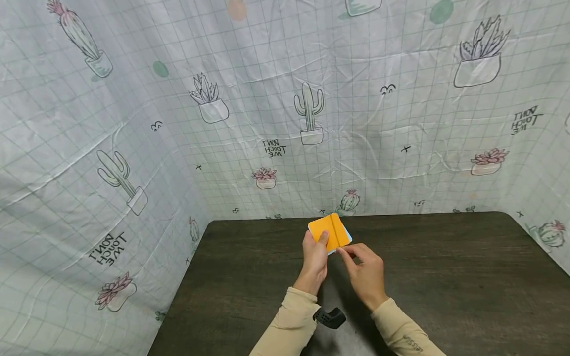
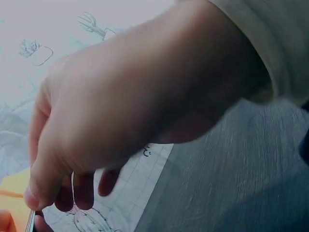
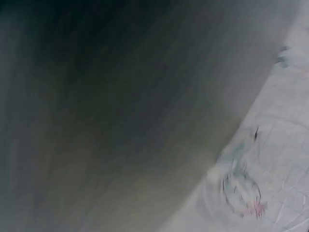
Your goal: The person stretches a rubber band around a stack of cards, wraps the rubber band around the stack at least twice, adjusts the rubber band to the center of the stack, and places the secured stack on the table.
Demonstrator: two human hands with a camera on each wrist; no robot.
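A small orange notebook (image 1: 321, 229) with an elastic band (image 1: 336, 230) across its cover is held up over the dark table, with a pale blue-white edge showing at its right side. My left hand (image 1: 314, 261) grips it from the lower left, thumb flat on the cover. My right hand (image 1: 367, 272) pinches at its lower edge with thumb and forefinger, right where the band meets that edge. The left wrist view has my left hand (image 2: 104, 106) large, its thumb against the orange notebook (image 2: 17, 186). Neither hand appears in the blurred right wrist view.
The dark wood-grain table (image 1: 445, 277) spreads out under both hands. A pale cloth (image 1: 365, 118) printed with cacti hangs behind it and along both sides. A black strap-like device (image 1: 329, 317) sits at the left wrist.
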